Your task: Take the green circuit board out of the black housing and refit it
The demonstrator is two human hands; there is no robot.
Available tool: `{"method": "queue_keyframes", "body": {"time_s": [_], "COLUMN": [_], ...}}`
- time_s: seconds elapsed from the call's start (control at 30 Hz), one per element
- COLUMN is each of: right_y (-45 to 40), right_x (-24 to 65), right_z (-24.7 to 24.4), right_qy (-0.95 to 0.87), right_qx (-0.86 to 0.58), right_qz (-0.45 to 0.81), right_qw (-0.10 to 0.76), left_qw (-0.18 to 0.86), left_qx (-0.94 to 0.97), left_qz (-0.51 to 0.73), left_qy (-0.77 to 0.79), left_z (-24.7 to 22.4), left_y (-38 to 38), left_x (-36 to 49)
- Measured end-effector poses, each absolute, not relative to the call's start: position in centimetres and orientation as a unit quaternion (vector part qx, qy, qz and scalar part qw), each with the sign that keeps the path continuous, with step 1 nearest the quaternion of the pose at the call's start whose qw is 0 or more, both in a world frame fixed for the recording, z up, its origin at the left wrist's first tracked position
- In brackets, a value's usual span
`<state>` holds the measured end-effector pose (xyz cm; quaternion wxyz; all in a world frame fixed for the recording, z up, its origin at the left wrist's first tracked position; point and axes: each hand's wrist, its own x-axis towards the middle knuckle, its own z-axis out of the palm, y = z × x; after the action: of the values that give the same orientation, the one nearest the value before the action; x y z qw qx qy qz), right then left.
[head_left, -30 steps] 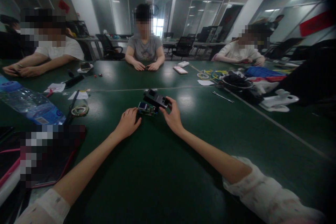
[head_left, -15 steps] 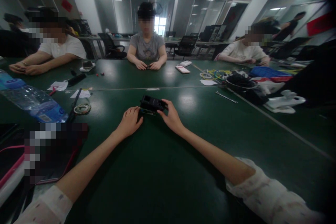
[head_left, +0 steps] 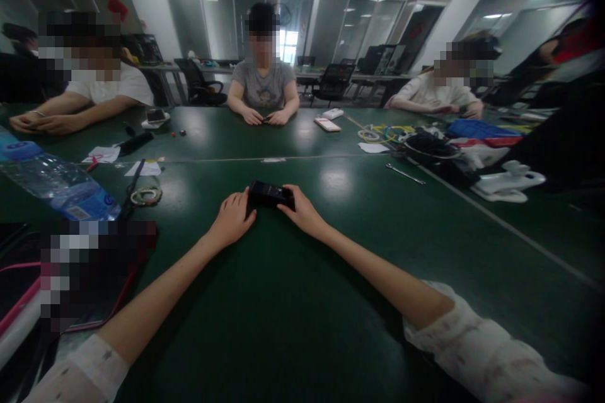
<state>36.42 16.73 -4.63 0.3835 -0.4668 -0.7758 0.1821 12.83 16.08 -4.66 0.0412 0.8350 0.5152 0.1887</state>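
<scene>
A small black box-shaped device [head_left: 268, 194] is in front of me on the green table, a dark glossy face showing on it. My right hand [head_left: 302, 209] is closed on its right end, with the thumb on the near side and the fingers behind. My left hand [head_left: 231, 217] lies at the device's left end with its fingers stretched out and its thumb apart. Its fingertips appear to touch that end. The underside of the device is hidden.
A large water bottle [head_left: 61, 179] leans at the left, near a coiled cable [head_left: 145, 195]. A wrench [head_left: 405, 174] lies right of centre; a white plastic part [head_left: 510, 182] and bundled cables [head_left: 432, 146] are farther right. Several people sit across the green table [head_left: 283, 302].
The black device has turned in my right hand: its recessed side faced up before, and a glossy face shows now. It sits slightly lower and nearer. My left hand has barely moved.
</scene>
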Motion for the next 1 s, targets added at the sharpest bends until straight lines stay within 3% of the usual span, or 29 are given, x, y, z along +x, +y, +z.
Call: {"method": "queue_keyframes", "body": {"time_s": [1.0], "right_y": [16.55], "right_x": [36.48], "right_z": [-4.52], "right_qy": [-0.781], "right_qx": [-0.462], "right_qz": [0.19], "right_qw": [0.375], "left_qw": [0.038], "left_qx": [0.831], "left_qz": [0.187], "left_qy": [0.523], "left_z": [-4.74], "left_y": [16.27], "left_x": [12.94]}}
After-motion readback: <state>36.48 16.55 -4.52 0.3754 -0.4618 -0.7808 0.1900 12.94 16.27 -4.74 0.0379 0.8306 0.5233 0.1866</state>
